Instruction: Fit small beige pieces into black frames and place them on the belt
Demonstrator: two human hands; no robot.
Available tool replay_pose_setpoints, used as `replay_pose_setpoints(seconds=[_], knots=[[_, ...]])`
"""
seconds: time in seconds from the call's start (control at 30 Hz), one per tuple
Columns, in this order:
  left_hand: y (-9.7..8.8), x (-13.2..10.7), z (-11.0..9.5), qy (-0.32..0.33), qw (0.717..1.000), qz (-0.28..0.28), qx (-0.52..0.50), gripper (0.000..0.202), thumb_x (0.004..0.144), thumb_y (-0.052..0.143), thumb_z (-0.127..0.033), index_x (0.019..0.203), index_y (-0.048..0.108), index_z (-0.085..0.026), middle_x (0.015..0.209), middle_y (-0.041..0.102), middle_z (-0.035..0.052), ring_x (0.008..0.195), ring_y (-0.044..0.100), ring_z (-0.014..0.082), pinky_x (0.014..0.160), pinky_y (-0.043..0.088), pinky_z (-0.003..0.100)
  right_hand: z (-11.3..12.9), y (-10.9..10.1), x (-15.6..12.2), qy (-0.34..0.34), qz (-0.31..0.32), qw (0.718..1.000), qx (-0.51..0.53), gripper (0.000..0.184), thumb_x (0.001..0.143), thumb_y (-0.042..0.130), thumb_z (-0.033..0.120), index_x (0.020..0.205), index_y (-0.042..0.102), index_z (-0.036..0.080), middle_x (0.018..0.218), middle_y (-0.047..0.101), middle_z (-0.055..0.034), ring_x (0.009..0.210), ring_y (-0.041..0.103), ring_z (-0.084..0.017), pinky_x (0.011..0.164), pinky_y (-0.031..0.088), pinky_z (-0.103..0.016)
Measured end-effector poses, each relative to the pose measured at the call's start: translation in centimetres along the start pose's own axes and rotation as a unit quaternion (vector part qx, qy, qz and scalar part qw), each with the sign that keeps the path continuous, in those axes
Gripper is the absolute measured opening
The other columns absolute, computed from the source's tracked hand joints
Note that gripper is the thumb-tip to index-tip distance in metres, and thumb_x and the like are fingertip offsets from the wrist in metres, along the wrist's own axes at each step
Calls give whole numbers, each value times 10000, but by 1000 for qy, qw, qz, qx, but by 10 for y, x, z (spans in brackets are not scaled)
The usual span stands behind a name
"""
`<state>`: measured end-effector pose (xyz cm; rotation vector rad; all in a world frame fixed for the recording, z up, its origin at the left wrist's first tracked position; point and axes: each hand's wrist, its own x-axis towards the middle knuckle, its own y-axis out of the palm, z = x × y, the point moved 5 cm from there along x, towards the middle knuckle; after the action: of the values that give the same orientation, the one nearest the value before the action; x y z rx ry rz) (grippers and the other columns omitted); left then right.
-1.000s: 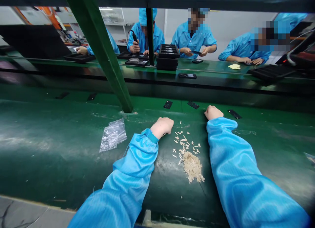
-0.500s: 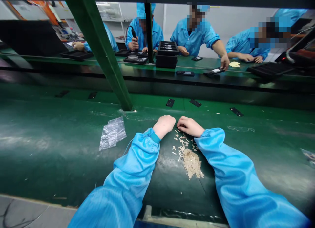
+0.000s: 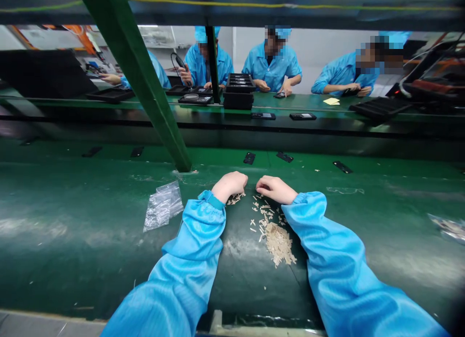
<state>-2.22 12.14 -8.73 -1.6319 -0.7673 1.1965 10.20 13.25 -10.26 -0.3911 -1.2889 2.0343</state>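
My left hand is curled closed with its knuckles upward, and its fingertips are hidden. Beside and partly under it shows a small group of beige pieces. My right hand is a short way to the right, thumb and fingers pinched together; whatever they may hold is too small to make out. Just below it, thin beige pieces lie scattered, some like short strips and some with side arms. A denser heap of the same pieces lies nearer to me.
Clear plastic bags lie left of my left arm, another bag at far right. Flat black parts lie farther back. A green post slants down to the surface. Co-workers in blue sit behind stacked black trays.
My hands have moved slightly apart, the left one leftward, uncovering beige pieces beside it. The view has tilted up a little. Across the bench, a co-worker's hand has drawn back from a black device.
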Motion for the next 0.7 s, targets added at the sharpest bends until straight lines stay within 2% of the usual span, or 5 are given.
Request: replay_pose_setpoints(seconds=[0.1,0.2,0.4,0.6,0.7], knots=[[0,-2,-8,2,1000,3,10,269,733,639,-198,1001,641,-200,1009,690,76,928,643,211,736,493,256,-6,-2,-4,6,-4,1000,-2,91,811,550,157,776,633,166,755,593,-31,694,567,-148,689,441,-266],[2,-4,-19,-22,999,3,32,201,813,569,-170,1001,637,-146,1019,670,123,950,637,221,770,503,301,-10,-3,-5,4,-9,1000,-4,93,813,551,155,769,632,166,760,599,-31,696,568,-145,693,442,-264],[10,-2,-31,-64,996,15,66,293,880,539,-323,1100,569,-132,1096,602,85,948,601,189,814,518,397,-9,-4,-5,1,-20,1000,-8,83,810,564,148,768,633,166,750,601,-23,717,569,-144,690,434,-254],[13,4,-24,-62,996,18,58,302,878,541,-324,1120,560,-144,1114,591,89,954,597,191,810,518,388,-8,-5,-7,4,-23,1000,-9,79,809,569,151,766,635,163,760,609,-26,705,565,-140,690,435,-257],[10,3,-14,-42,998,7,38,242,886,525,-305,1050,589,-138,1024,620,74,891,609,176,772,517,362,-8,-5,-7,2,-24,1000,-8,82,809,565,150,769,635,164,754,606,-22,700,564,-138,691,436,-256]])
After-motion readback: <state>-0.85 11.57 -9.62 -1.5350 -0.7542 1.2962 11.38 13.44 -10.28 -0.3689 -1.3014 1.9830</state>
